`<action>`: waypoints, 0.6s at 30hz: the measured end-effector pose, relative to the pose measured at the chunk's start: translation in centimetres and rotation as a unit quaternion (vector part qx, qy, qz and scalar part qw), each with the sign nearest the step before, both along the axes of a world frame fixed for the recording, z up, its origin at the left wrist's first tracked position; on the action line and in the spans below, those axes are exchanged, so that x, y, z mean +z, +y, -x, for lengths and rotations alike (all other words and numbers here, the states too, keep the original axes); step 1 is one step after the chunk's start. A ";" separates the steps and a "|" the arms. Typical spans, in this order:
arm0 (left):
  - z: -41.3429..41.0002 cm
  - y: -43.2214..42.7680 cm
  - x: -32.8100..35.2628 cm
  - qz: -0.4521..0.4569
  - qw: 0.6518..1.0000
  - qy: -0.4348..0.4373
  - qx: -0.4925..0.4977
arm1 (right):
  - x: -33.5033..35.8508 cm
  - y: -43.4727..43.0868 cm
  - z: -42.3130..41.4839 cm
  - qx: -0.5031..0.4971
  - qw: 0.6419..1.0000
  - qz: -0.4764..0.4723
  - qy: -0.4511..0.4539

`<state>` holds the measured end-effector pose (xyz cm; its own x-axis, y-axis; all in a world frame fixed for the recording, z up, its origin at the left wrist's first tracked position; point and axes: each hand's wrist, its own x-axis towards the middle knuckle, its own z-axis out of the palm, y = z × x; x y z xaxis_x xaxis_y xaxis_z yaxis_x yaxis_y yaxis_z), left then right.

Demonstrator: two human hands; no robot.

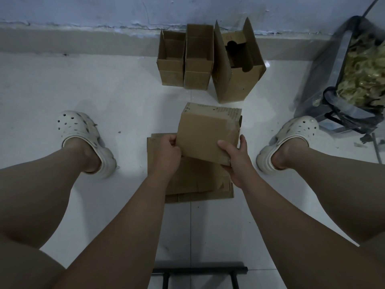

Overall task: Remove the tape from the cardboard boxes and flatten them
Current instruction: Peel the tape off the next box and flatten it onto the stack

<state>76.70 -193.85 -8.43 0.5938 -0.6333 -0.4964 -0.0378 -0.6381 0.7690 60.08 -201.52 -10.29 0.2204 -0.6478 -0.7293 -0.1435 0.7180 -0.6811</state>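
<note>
I hold a brown cardboard box [206,130] between my knees, just above a pile of flattened cardboard [200,182] on the white floor. My left hand [165,154] grips the box's left edge, fingers curled round it. My right hand [236,156] grips its lower right corner, thumb on top and fingers behind the side. By the wall stand three open boxes: a small one [170,59], a taller one [199,57] touching it, and a larger one [239,65] with a cut-out insert.
My feet in white clogs [85,138] [289,140] rest on the floor either side of the pile. A dark bin [354,80] full of crumpled tape stands at the right. A black stool frame [200,272] lies under me.
</note>
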 end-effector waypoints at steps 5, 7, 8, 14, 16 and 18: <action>0.3 0.0 0.5 0.046 0.992 0.104 0.062 | 0.4 -0.3 -0.3 -0.015 1.000 0.002 -0.007; 0.2 -0.1 0.7 0.048 0.989 0.120 0.070 | 0.2 -0.3 -0.1 -0.025 1.000 -0.009 -0.015; 0.1 -0.1 0.8 0.050 0.987 0.130 0.079 | 0.2 -0.1 0.0 -0.029 0.999 -0.013 -0.019; -0.1 -0.2 1.4 0.056 0.983 0.155 0.080 | 0.1 0.0 0.2 -0.035 0.998 -0.022 -0.038; -0.2 -0.3 1.6 0.053 0.983 0.153 0.081 | 0.2 0.0 0.3 -0.035 0.998 -0.023 -0.047; -0.4 -0.5 1.6 0.050 0.986 0.144 0.073 | 0.0 0.0 0.3 -0.037 0.998 -0.023 -0.048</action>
<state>77.05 -194.38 -6.87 0.5268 -0.6060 -0.5961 0.2775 -0.5402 0.7945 59.75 -201.48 -10.25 0.2443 -0.6304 -0.7368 -0.0248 0.7555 -0.6547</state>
